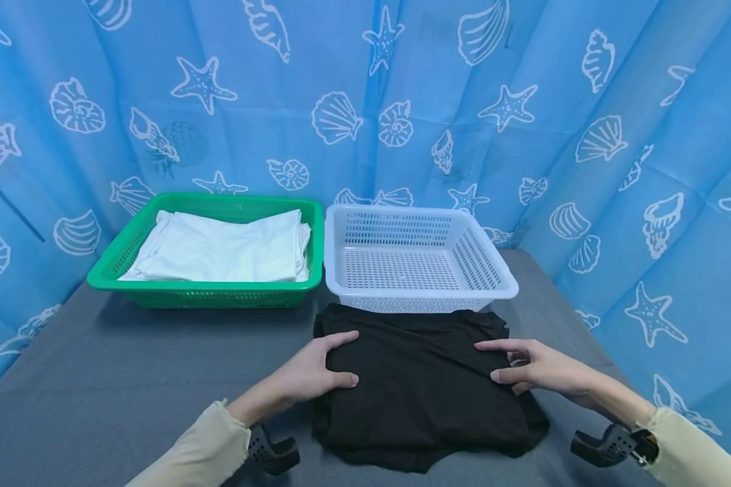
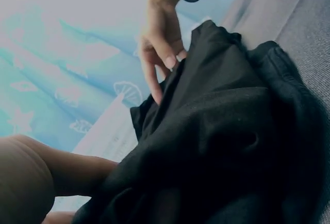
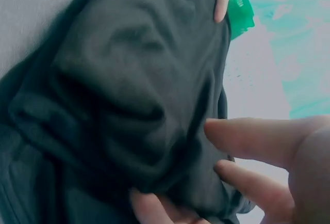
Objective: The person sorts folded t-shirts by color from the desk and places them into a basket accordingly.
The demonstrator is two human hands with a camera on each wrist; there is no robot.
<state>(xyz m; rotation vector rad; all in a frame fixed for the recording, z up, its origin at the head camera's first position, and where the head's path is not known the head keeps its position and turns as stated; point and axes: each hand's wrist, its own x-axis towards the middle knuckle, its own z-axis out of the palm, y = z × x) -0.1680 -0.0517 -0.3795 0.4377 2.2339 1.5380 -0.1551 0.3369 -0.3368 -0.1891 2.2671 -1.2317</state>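
Observation:
A folded black garment (image 1: 420, 385) lies on the grey surface, with layered, uneven edges at its front and right side. My left hand (image 1: 317, 368) rests at its left edge, thumb and index finger spread and fairly straight on the cloth. At the right edge, my right hand (image 1: 539, 365) touches the garment with its index finger extended and its thumb lower down. In the right wrist view, the right fingers (image 3: 247, 136) lie against the black cloth without visibly pinching it. The left hand's other fingers are hidden in the head view.
Behind the garment stands a white perforated basket (image 1: 423, 301) with nothing in it. To its left, a green basket (image 1: 213, 295) holds folded white cloth (image 1: 225, 247). A blue shell-patterned curtain (image 1: 341, 162) hangs behind and at both sides of the grey tabletop (image 1: 158, 365).

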